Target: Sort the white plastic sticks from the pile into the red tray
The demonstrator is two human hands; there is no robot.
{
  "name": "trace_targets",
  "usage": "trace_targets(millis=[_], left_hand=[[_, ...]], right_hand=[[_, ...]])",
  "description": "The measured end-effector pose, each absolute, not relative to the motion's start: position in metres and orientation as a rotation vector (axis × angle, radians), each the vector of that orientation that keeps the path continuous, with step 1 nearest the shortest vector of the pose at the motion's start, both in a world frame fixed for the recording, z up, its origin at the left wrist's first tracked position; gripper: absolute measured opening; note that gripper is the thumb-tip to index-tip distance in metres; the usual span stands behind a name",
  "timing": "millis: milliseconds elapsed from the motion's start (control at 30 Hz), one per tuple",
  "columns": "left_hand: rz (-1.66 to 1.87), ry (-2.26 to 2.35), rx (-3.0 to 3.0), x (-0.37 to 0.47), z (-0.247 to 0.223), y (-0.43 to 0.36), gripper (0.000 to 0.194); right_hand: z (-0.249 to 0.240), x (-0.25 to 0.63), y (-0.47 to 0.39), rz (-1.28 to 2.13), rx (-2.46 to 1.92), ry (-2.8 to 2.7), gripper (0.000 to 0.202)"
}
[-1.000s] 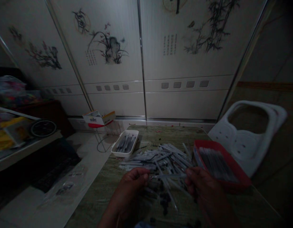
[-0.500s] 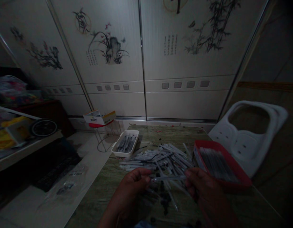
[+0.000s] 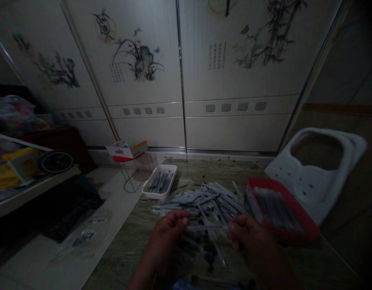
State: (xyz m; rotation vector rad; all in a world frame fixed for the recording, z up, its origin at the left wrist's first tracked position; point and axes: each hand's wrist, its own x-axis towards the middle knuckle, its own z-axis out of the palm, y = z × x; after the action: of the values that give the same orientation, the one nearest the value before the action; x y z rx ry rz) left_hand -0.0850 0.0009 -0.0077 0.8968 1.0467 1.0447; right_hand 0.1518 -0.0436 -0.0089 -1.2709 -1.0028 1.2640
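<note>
Head view: pretty dim, so go easy on trusting fine detail. Looks like a slim clear pen barrel [image 3: 206, 228], held about level over the near side of the pile of pen parts [image 3: 218, 196] on the wood-grain table [image 3: 128, 241]. Pinched at one end between thumb and forefinger of the left hand [image 3: 170, 228], and at the other end the same way by the right hand [image 3: 249, 233]; can't tell how hard. To do this well, probably best to line up both grips, pinch lightly and send any push, pull or twist straight along the length, never sideways, to avoid bowing thin plastic. Maybe lift a touch, too, to avoid snagging on the tubes [image 3: 216, 246] crossing underneath or scattering the loose black pieces [image 3: 209, 254] just below. Watch for bumping the red tray [image 3: 312, 233] near the right hand, packed with similar sticks [image 3: 279, 213] side by side. No need to fuss over the white tray [image 3: 154, 196], at the pile's far left corner.
</note>
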Motion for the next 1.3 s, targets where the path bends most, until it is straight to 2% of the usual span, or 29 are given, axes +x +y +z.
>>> trace_targets(millis=[200,367,933,1300], left_hand=[[1.109,1.072,0.858,-0.077,-0.004,0.0,0.032],[1.166,0.988,0.709,-0.07,0.003,-0.002,0.026],[1.157,1.025,0.732,-0.062,-0.003,-0.006,0.037],[1.142,1.025,0.848,-0.065,-0.003,-0.008,0.037]], right_hand=[[0.002,0.139,-0.049,1.35,-1.428,-1.191,0.024],[0.003,0.129,-0.052,1.363,-1.396,-1.284,0.031],[-0.005,0.126,-0.054,1.164,-1.481,-1.462,0.036],[0.002,0.13,-0.056,1.184,-1.401,-1.556,0.03]])
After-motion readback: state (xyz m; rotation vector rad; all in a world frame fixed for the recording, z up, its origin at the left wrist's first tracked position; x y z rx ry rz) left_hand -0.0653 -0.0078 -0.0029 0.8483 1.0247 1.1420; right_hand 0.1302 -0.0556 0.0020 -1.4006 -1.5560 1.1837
